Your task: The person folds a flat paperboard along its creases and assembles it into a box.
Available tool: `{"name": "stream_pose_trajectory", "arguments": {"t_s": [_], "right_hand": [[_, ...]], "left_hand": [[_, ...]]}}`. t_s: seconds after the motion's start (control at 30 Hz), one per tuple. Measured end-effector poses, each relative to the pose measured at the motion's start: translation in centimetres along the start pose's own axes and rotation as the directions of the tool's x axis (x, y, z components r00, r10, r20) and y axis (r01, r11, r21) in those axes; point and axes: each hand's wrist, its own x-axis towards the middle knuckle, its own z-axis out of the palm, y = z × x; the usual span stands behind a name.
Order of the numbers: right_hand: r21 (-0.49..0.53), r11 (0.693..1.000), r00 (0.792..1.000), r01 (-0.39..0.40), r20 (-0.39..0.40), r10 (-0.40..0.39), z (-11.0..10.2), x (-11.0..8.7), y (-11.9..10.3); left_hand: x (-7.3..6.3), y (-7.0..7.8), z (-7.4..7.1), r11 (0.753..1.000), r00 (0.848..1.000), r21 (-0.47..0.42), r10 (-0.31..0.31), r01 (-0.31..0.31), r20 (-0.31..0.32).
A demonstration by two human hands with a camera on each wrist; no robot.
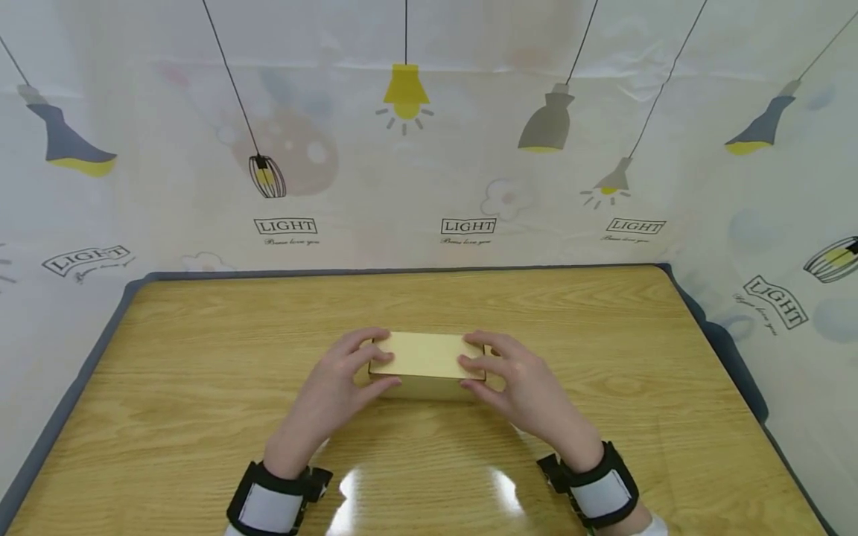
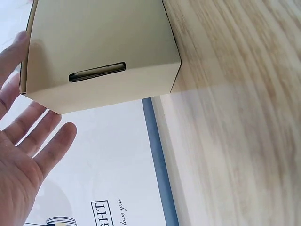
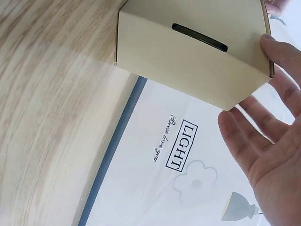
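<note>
A pale yellow cardboard box point(image 1: 429, 356) with a closed lid sits on the wooden table in the head view. My left hand point(image 1: 338, 376) grips its left end, thumb at the front face and fingertips on the top. At the right end my right hand point(image 1: 519, 380) holds it the same way. The left wrist view shows a narrow slot in one end of the box point(image 2: 103, 42), with the left hand point(image 2: 21, 165) beside it. A similar slot shows in the box point(image 3: 188, 61) in the right wrist view, where the right hand point(image 3: 277, 155) touches the edge. The inside is hidden.
The wood-grain table point(image 1: 429, 461) has a dark grey border point(image 1: 402, 272) along its back. Behind it hangs a pale curtain point(image 1: 375, 164) printed with lamps and lettering. Black straps point(image 1: 278, 495) with white patches are worn on both wrists.
</note>
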Motion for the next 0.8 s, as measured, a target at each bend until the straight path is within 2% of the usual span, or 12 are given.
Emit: {"name": "stream_pose_trajectory", "arguments": {"t_s": [0.27,0.57,0.8], "right_hand": [[0.086,0.992,0.995,-0.088,0.045,0.084,-0.08,-0.18,0.06],[0.055,0.995,0.994,-0.084,0.073,0.080,-0.26,0.01,0.06],[0.065,0.993,0.991,-0.097,0.102,0.090,-0.51,-0.33,-0.08]], "left_hand": [[-0.06,-0.09,0.04,0.998,0.998,-0.038,-0.046,0.047,0.034],[0.10,-0.10,0.14,0.999,0.998,-0.028,-0.015,0.017,0.056],[-0.16,-0.26,-0.04,0.995,0.989,-0.077,-0.059,0.070,0.133]]}}
